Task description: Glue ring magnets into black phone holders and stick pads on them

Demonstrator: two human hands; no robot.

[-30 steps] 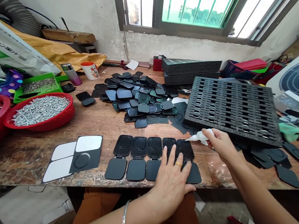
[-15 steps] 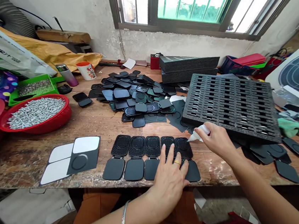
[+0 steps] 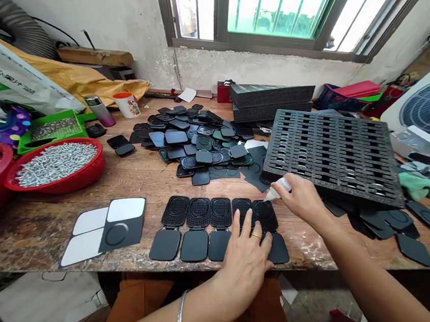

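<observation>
Worn wooden table was set beneath a window. Bottle was gripped in the right hand, fingers closed round it, nozzle aimed at the top edge of the rightmost of five hinged plates, lined up left of the grip; contact could not be told. Left hand was laid over the rightmost plates, fingers spread, nothing clasped. Foam tray was propped beyond the grip, rightward; black pile was heaped beyond, leftward.

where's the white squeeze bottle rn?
Head view, right of centre: the bottle is in the right hand, tip pointing at the far edge of the row's rightmost black hinged piece, near the foam tray.
</observation>
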